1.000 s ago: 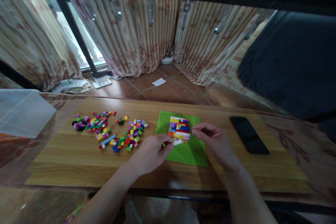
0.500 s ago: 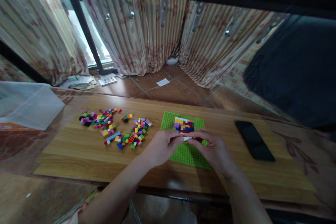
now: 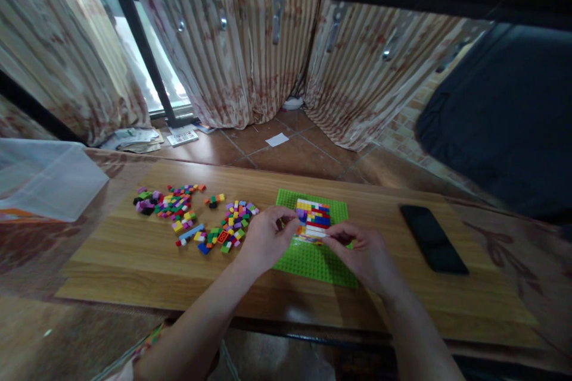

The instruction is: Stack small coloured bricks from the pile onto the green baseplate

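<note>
A patchwork of colored toy bricks [image 3: 319, 220] is pressed together on a green baseplate [image 3: 333, 271], with a white brick [image 3: 316, 231] along its near side. At the right end of that white brick, my right hand [image 3: 364, 253] has thumb and forefinger closed in a pinch. My left hand [image 3: 268, 241] is beside the patchwork's left edge, with bent fingers and a gap between thumb and forefinger. Nothing shows in that gap. Part of the baseplate's right side is hidden behind my right hand.
Loose colored bricks [image 3: 179, 202] lie scattered on the wooden board [image 3: 134, 274] to the left. A black phone [image 3: 433, 239] lies on the right. At the far left stands a translucent plastic bin [image 3: 58, 175]. Striped curtains [image 3: 250, 59] hang beyond the table.
My left hand has moved left and slightly up, away from the white brick that both hands were holding. More of the brick patchwork shows. The right hand has barely moved.
</note>
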### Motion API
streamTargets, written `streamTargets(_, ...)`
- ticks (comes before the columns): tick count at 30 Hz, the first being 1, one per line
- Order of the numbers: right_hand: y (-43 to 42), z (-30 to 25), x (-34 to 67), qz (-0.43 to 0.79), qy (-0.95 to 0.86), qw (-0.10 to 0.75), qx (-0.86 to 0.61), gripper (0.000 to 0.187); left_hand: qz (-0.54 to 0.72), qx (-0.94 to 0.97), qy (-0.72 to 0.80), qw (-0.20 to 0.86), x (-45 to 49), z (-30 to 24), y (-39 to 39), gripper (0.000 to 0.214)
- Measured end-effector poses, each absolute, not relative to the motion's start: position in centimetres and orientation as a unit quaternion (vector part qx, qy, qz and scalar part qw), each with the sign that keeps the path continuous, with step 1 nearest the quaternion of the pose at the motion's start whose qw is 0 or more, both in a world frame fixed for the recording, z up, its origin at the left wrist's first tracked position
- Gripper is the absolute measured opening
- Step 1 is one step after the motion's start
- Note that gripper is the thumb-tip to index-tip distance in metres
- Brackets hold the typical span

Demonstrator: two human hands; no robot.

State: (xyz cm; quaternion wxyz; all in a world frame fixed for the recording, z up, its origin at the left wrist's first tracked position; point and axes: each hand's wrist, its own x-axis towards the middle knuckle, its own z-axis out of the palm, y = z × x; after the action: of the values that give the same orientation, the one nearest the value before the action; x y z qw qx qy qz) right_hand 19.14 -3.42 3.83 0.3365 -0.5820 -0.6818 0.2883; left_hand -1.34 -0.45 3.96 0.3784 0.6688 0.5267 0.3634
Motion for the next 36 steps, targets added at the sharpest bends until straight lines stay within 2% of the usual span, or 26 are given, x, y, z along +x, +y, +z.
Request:
streamTargets(4,-3.3,3.7,19.1,0.329,-0.657,0.346,-0.583,0.012,0.355,0.672,0.568,0.317,-0.9,3.9,-0.6,0.019)
streamTargets(7,-3.3,3.7,19.1,0.344,-0.642,0.357,-0.585,0.012,0.353,0.667,0.577,0.312,-0.6,3.7,-0.7,0.023)
streamTargets(12,-3.2,3.8,19.1,0.351,-0.633,0.367,-0.585,0.015,0.349,0.636,0.596,0.345,0.1,3.2,-0.7,0.028)
streamTargets(18,-3.0,3.5,19.2,0.361,-0.626,0.378,-0.579,0.017,0.374,0.552,0.593,0.451,0.8,2.3,-0.4,0.032)
streamTargets(29,-2.8,2.2,19.3,0.379,-0.589,0.434,-0.567,0.022,0.419,0.497,0.595,0.473,1.5,1.5,0.1,0.034)
streamTargets(36,-2.5,2.6,19.7,0.407,-0.592,0.411,-0.562,0.025,0.414,0.505,0.582,0.484,1.1,1.1,0.0,0.040)
